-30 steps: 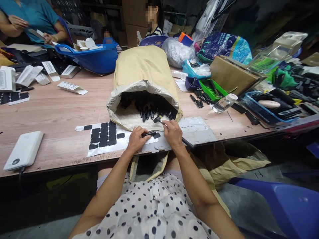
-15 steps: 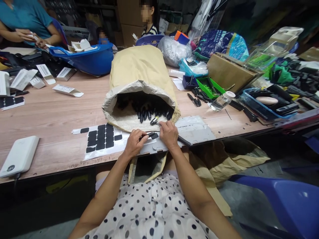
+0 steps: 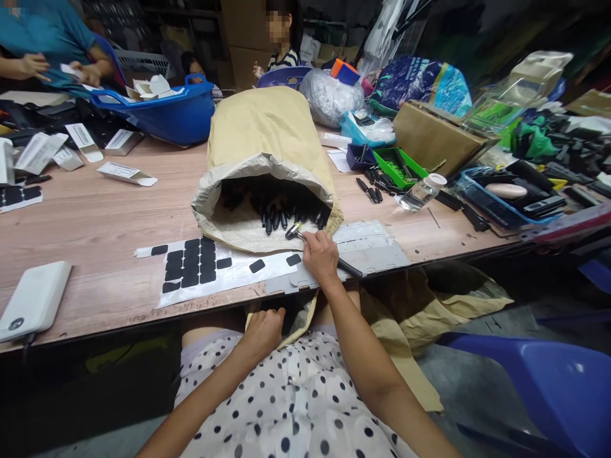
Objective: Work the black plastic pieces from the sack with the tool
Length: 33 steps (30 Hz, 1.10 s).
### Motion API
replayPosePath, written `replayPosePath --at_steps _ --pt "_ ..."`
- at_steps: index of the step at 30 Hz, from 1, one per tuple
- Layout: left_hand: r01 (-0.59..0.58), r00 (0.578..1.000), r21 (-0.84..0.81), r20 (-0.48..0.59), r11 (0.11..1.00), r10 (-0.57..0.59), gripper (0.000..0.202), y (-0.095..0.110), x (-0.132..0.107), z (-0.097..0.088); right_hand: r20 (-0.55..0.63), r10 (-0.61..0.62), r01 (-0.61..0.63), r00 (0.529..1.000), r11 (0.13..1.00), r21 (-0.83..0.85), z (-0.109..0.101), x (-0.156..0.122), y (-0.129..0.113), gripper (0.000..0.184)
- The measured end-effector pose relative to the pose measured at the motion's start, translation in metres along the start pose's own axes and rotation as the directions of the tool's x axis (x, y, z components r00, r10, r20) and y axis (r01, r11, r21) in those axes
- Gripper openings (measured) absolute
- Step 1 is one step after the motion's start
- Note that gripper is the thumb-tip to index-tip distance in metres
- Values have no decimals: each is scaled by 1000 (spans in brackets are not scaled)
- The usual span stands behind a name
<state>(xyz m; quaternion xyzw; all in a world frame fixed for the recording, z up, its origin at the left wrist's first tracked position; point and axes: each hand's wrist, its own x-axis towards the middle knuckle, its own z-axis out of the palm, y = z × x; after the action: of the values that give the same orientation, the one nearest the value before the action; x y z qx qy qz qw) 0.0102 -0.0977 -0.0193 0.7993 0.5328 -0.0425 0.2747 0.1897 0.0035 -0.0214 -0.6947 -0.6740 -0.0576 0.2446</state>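
Center of the frame, right hand rests low over the front edge of the table, forearm running up from lower right. Right grip is clenched around the hammer. Left hand is lower, below the table edge, back of hand up, fingers curled at the mouth of the lap sack. Can't tell if left grip holds anything; fingertips hidden.

Containers: tan sack lies center, mouth toward the bottom of the frame, black parts piled inside. Blue basin, upper left, has white boxes in it. Green tray, right of center, holds small green pieces. Lap sack interior is dark, contents unreadable.

Hammer: metal head, yellowish at one end, by the tan sack's lower lip; black handle sticks out lower right of the hand. Sticker sheet, left of it: white, black rounded squares.
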Motion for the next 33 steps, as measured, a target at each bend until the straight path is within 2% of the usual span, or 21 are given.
replayPosePath --at_steps 3,6,8,10,12,13,15,16,18,19,22,25,27,29,31,33 --pt "1 1000 -17 -8 1000 -1 18 -2 5 5 1 4 -4 1000 1000 -8 0 0 -1 34" --pt "-100 995 -134 -18 986 98 12 0 4 -7 -4 -1 1 1000 1000 -9 1 0 -1 34" --pt "-205 976 -275 9 939 216 6 5 6 -27 -6 -2 1 1000 1000 -13 2 0 0 34" --pt "-251 962 -401 0 881 274 13 10 14 -53 -3 -3 3 1000 1000 -19 1 0 0 33" --pt "-222 971 -411 -173 884 163 18 12 33 -79 5 -9 9 1000 1000 -28 1 0 0 33" --pt "-186 951 -372 -301 909 72 17 11 46 -89 11 -11 11 1000 999 -32 0 0 -1 33" --pt "-71 838 -316 -533 946 -116 15 3 78 -103 21 -11 12 1000 999 -37 0 1 -1 33" --pt "-17 778 -306 -601 952 -180 16 -3 94 -106 24 -9 10 1000 999 -38 -1 1 -1 33" --pt "76 704 -324 -652 943 -281 20 -17 122 -106 23 -6 7 1000 999 -34 -1 1 -2 33" --pt "103 696 -335 -648 937 -308 22 -24 132 -105 22 -5 6 1000 999 -31 0 1 -2 33" --pt "158 722 -362 -592 919 -358 22 -39 143 -100 24 -5 6 1000 1000 -28 0 2 -3 33" --pt "147 734 -347 -589 926 -337 15 -45 126 -101 20 -4 4 1000 1000 -22 0 2 -3 32" --pt "43 741 -307 -628 951 -237 9 -46 108 -101 11 -4 4 1000 1000 -14 1 1 -3 32" --pt "-119 770 -253 -634 960 -71 7 -46 92 -99 8 -2 2 1000 1000 -6 1 1 -3 31" --pt "-261 810 -211 -578 942 95 7 -45 81 -92 14 6 -6 1000 1000 2 1 2 -2 30" --pt "-321 838 -188 -514 928 185 7 -45 77 -82 26 18 -18 999 1000 11 1 3 -2 30"
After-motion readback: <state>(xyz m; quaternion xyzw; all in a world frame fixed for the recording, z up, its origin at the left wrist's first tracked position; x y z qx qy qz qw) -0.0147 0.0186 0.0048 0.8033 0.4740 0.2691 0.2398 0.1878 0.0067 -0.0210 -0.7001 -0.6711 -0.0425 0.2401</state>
